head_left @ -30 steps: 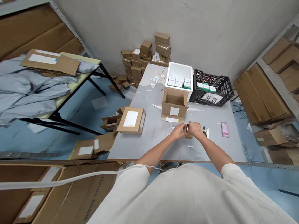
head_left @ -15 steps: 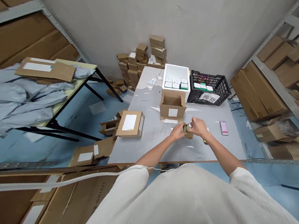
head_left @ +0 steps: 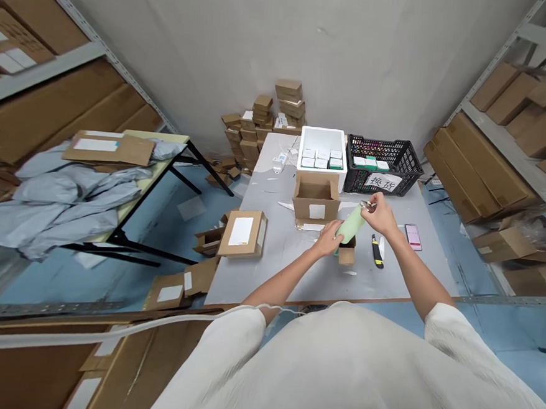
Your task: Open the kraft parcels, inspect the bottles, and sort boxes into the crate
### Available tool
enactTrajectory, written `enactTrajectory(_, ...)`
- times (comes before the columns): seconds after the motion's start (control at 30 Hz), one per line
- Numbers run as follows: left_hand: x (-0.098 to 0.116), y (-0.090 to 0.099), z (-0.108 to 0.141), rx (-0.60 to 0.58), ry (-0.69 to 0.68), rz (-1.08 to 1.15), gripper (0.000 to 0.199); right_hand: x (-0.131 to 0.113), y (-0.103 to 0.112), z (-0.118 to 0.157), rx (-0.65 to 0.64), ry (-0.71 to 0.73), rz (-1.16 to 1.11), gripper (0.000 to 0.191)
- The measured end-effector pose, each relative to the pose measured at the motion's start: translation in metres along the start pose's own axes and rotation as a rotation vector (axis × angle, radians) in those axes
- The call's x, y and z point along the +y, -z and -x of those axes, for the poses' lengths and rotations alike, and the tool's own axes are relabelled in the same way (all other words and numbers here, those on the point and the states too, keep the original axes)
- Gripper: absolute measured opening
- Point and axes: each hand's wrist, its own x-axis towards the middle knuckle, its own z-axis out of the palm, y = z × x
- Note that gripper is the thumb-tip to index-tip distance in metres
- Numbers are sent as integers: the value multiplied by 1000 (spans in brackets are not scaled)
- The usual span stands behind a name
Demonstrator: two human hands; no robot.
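Pale green, silver-topped cylinder tilting above the small brown cardboard box, long axis slanting, top aimed forward-right! Left hand curls round its lower end; right hand pinches the top.

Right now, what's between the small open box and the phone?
The knife and a white patch lie between the small box and the phone; the right forearm crosses that stretch too. Seen in the head view.

This is a packing room or small storehouse. Grey metal shelves carry brown cardboard cartons; soft grey plastic parcels lie on a pale-yellow bench.
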Motion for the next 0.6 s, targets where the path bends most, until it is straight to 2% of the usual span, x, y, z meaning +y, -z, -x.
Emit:
enactTrajectory(0.17, 12, 7, -6, 85, -4, 51, 71, 14, -27, -4, 48, -92, -244, 44)
enactTrajectory(0.27, 7, 6, -6, 123, 52, 149, 70, 24, -54, 5, 62, -149, -507, 63)
enactTrajectory(0.37, 2, 3, -7, 131, 87, 308, 64, 29, -76, 23, -57, -175, -741, 74)
enactTrajectory(0.47, 0, 0, -8, 106, 74, 477, 63, 29, -87, 42, -203, -174, -849, 63)
enactTrajectory(0.53, 1, -3, -8, 101, 51, 514, 63, 28, -89, 49, -228, -188, -879, 60)
enactTrajectory(0.6, 4, -4, -8, 118, 45, 453, 59, 29, -88, 51, -213, -216, -888, 62)
